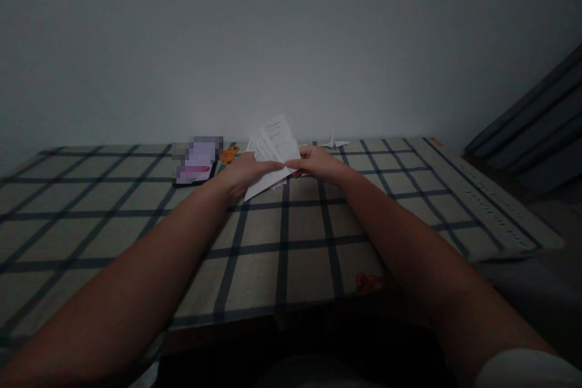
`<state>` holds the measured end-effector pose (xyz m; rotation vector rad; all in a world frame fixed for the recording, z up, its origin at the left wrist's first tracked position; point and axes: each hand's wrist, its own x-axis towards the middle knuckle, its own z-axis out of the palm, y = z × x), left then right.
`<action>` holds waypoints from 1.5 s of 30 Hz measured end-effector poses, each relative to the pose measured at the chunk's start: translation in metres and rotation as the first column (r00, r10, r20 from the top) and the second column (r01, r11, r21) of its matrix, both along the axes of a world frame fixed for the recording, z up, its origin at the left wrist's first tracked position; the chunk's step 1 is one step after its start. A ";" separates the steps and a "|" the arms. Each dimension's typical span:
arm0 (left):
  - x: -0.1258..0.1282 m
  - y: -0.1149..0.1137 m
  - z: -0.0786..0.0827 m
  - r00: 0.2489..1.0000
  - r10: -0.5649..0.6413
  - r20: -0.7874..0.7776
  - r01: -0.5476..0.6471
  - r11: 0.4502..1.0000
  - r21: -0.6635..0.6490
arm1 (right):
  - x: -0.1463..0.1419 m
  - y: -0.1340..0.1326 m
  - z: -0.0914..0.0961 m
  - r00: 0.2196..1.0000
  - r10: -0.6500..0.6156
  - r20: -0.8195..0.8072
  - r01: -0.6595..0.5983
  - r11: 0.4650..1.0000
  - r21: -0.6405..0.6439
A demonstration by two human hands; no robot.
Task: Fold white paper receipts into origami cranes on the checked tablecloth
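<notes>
Dim grey wall (pixel 291 36) behind cloth-covered table (pixel 122 195)

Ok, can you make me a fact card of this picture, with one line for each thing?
Paper: white, folded, some printing on it
Left hand: pinching the paper
Right hand: pinching the paper too, thumbs close together
Phone: left of the hands, screen lit, partly blurred
Small white folded shape: beyond the right hand
Cloth: pale with dark crossing stripes
Light: dim
</notes>
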<state>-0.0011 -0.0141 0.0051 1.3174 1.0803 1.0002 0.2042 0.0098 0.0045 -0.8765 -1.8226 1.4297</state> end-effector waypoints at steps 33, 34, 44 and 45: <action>0.007 -0.001 0.002 0.995 -0.028 0.094 0.017 0.992 0.122 | -0.012 -0.001 0.001 0.976 -0.199 -0.086 0.203 0.979 0.037; 0.007 -0.001 0.002 0.995 -0.021 0.095 0.010 0.993 0.115 | -0.012 -0.002 0.002 0.978 -0.196 -0.077 0.199 0.979 0.044; 0.008 -0.001 0.001 0.995 0.028 0.096 -0.040 0.992 0.118 | -0.009 0.000 0.000 0.988 -0.140 -0.062 0.145 0.987 0.071; 0.008 -0.002 0.002 0.995 0.029 0.094 -0.040 0.993 0.116 | -0.009 0.001 -0.002 0.989 -0.127 -0.072 0.132 0.988 0.075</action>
